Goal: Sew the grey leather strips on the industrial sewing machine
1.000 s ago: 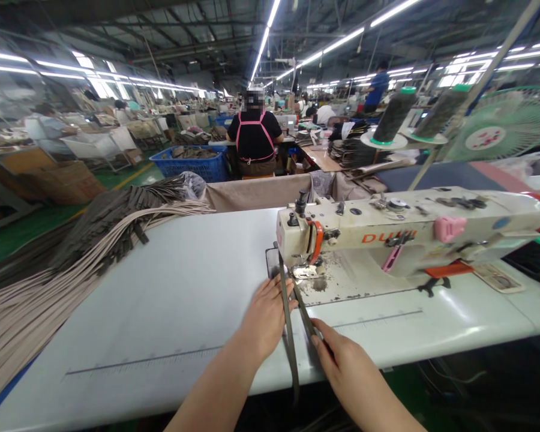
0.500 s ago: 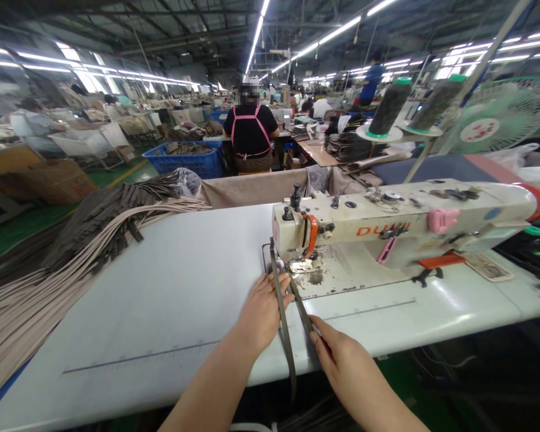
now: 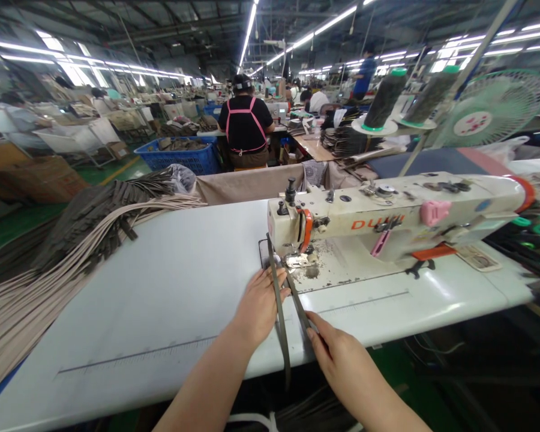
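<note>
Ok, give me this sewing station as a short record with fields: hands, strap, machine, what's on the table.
left hand: flat on the table, fingers against the dark strap
right hand: on the strap's near part at the table edge
dark strap: runs from the needle area toward the person, hanging over the edge
sewing machine: cream, orange lettering
white table: carries a pile of straps at far left

strap [image 3: 279,312] fed forward (slightly), hands [image 3: 258,303] following
</note>
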{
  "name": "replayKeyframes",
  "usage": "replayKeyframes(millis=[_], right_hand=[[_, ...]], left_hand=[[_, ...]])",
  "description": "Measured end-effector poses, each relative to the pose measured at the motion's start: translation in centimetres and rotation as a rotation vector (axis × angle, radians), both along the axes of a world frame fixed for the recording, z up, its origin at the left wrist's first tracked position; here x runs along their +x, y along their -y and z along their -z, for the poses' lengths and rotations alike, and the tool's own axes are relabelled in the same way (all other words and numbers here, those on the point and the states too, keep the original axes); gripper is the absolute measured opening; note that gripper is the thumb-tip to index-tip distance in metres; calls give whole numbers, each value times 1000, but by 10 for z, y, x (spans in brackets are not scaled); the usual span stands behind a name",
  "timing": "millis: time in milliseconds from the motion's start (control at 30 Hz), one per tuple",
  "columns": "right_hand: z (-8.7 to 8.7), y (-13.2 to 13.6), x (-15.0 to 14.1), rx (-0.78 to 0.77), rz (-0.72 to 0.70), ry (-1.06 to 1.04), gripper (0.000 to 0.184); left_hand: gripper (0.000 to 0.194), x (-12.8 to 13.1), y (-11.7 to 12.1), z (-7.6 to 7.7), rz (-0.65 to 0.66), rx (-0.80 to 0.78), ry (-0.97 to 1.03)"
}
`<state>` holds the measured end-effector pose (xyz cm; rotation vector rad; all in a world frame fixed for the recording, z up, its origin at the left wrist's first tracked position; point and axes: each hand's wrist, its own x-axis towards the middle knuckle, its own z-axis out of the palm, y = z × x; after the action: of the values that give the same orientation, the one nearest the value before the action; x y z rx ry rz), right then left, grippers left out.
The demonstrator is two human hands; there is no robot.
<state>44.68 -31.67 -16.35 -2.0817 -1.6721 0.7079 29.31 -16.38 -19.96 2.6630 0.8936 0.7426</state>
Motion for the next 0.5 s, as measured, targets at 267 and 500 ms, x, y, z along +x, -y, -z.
replayKeyframes(millis=[267, 500], right_hand=[[2, 2, 1, 20, -22, -10, 52], [2, 4, 1, 53, -14, -7, 50]], left_hand=[[35, -1, -2, 3, 8, 16, -9], [36, -1, -3, 4, 10, 44, -31]])
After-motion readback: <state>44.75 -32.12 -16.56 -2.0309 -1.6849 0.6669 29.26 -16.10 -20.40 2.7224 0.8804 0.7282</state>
